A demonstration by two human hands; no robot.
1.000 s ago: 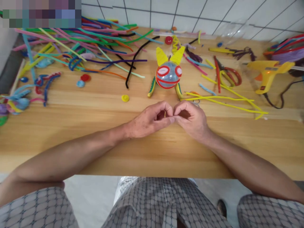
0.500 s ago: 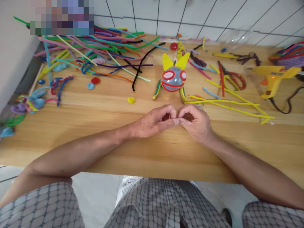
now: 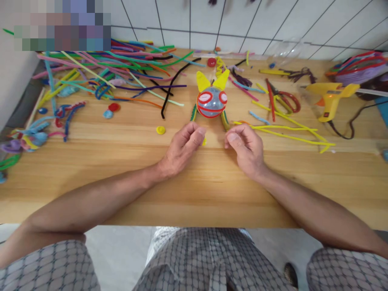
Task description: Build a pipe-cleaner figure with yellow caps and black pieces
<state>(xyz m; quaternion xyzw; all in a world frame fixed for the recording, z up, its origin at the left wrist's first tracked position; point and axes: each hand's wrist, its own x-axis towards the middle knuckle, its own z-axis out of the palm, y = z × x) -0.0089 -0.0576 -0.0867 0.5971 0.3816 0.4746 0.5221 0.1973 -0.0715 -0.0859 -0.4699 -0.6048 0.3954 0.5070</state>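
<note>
My left hand [image 3: 184,148] is closed, its thumb pressed on the curled fingers. A small piece of yellow pipe cleaner [image 3: 204,141] pokes out at its fingertips. Across a gap, my right hand [image 3: 247,149] is also closed, thumb against forefinger; whether it holds anything is hidden. Just beyond both hands stands a clear-ball figure [image 3: 212,103] with yellow ears, red-rimmed eyes and a red mouth. Its green-and-yellow limbs reach down towards my hands. To the left of my left hand lies a yellow coiled disc [image 3: 160,130].
Many coloured pipe cleaners [image 3: 136,60] are heaped at the back left. Yellow pipe cleaners [image 3: 291,135] lie right of my hands, near red-handled scissors [image 3: 289,101] and a yellow glue gun [image 3: 329,99] with a black cord. A tiled wall [image 3: 206,24] borders the table's back.
My hands were together at the fingertips and have now moved apart. The yellow piece now shows at my left fingertips. The whole view has shifted slightly.
</note>
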